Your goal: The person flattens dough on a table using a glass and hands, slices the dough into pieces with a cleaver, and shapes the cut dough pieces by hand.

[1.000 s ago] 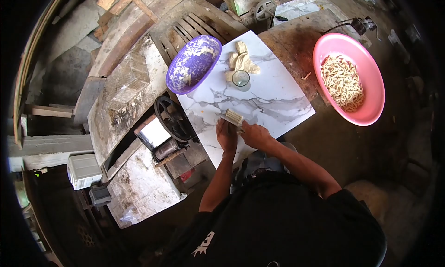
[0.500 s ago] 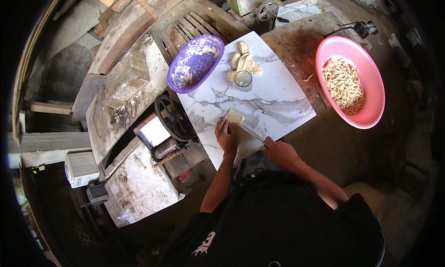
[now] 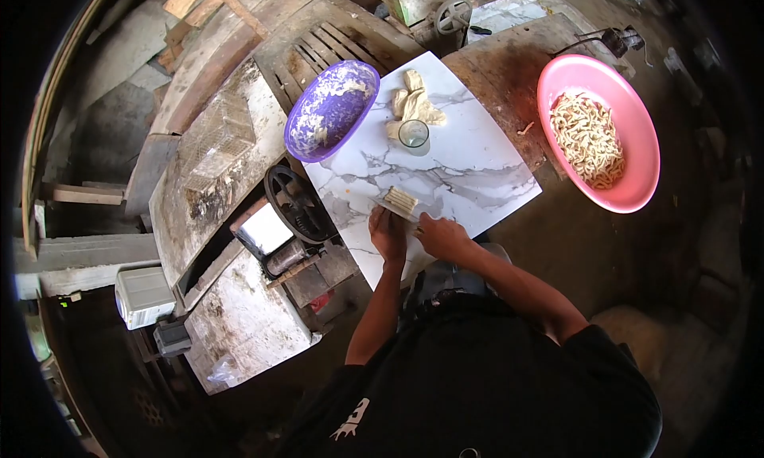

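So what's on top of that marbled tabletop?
Pale dough lumps, a glass, a ridged dough piece and, in the right hand, a knife. The purple basin overlaps one edge; anything under that hand or the left hand is hidden.

No word, brand or number can be read anywhere. The black shirt bears a white print near its lower left, set aslant: a blocky upper part with dark gaps in it, and thin prongs spreading at the lower end. Whether the blocky part is lettering or a drawing cannot be told. At the far left, the pale box carries faint marking low on its side, too small and blurred to make out as letters, figures or a picture.
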`<action>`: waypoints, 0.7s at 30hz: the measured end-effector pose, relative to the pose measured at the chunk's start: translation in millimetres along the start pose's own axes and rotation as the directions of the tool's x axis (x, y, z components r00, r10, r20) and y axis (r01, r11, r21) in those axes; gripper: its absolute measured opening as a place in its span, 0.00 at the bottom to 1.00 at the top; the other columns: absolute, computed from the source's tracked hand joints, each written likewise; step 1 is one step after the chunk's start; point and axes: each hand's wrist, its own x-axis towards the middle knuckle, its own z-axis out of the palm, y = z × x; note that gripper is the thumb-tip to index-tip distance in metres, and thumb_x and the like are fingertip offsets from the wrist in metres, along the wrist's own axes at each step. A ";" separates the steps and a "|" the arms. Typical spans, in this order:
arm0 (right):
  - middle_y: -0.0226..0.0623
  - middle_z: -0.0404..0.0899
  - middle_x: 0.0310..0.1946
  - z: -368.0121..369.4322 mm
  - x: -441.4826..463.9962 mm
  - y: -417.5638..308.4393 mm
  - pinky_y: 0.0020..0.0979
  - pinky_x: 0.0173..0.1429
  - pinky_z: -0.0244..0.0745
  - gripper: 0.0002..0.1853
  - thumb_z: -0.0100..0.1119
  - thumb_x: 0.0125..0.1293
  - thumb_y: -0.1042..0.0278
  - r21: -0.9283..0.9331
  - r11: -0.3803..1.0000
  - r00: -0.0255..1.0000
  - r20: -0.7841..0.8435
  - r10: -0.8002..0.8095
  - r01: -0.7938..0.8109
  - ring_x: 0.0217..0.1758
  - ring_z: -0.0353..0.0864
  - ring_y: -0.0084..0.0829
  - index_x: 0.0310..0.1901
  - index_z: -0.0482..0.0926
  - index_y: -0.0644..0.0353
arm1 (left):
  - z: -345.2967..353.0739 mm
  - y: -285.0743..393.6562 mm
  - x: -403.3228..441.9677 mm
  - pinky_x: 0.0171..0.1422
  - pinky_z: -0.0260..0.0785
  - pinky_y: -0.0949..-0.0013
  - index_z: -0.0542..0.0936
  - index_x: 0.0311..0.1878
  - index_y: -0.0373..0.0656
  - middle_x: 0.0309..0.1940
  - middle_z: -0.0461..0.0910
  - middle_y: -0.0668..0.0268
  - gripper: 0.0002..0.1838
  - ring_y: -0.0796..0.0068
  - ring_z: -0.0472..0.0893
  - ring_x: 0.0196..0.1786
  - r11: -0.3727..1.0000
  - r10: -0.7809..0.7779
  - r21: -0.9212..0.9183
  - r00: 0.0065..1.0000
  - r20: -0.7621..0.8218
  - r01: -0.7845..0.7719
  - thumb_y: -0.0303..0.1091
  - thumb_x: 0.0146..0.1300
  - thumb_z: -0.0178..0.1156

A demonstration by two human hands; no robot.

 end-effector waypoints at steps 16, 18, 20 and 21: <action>0.59 0.81 0.31 -2.6 -39.8 4.4 0.56 0.44 0.75 0.20 0.50 0.71 0.51 0.037 0.999 0.999 -0.038 0.018 -0.017 0.39 0.81 0.61 0.48 0.68 0.63 | -7.9 -4.4 -2.4 0.66 0.66 0.55 0.84 0.45 0.37 0.50 0.82 0.58 0.10 0.55 0.78 0.59 1.000 -0.004 0.023 0.999 -0.041 0.004 0.28 0.61 0.62; 0.58 0.81 0.29 10.4 -13.5 0.3 0.57 0.43 0.74 0.19 0.52 0.70 0.53 0.045 0.999 0.995 -0.091 -0.025 0.029 0.37 0.81 0.61 0.47 0.68 0.63 | -10.0 -5.1 0.4 0.64 0.67 0.54 0.84 0.45 0.37 0.48 0.82 0.57 0.10 0.54 0.78 0.57 1.000 -0.015 -0.012 1.000 0.006 0.015 0.27 0.60 0.63; 0.59 0.81 0.29 16.2 4.9 -4.9 0.58 0.42 0.74 0.18 0.52 0.70 0.54 0.005 0.998 0.994 -0.087 -0.066 0.067 0.37 0.81 0.61 0.45 0.68 0.64 | -13.8 -2.5 2.8 0.62 0.68 0.54 0.84 0.44 0.36 0.47 0.82 0.57 0.10 0.53 0.78 0.55 0.998 -0.025 -0.048 0.998 0.058 0.028 0.26 0.59 0.63; 0.59 0.81 0.29 15.3 7.7 -7.6 0.58 0.42 0.74 0.18 0.52 0.70 0.54 0.007 0.998 0.994 -0.090 -0.064 0.065 0.37 0.81 0.61 0.45 0.68 0.64 | -14.4 -2.2 3.0 0.61 0.68 0.53 0.84 0.44 0.36 0.46 0.82 0.57 0.10 0.52 0.78 0.53 0.998 -0.028 -0.056 0.998 0.063 0.032 0.25 0.58 0.63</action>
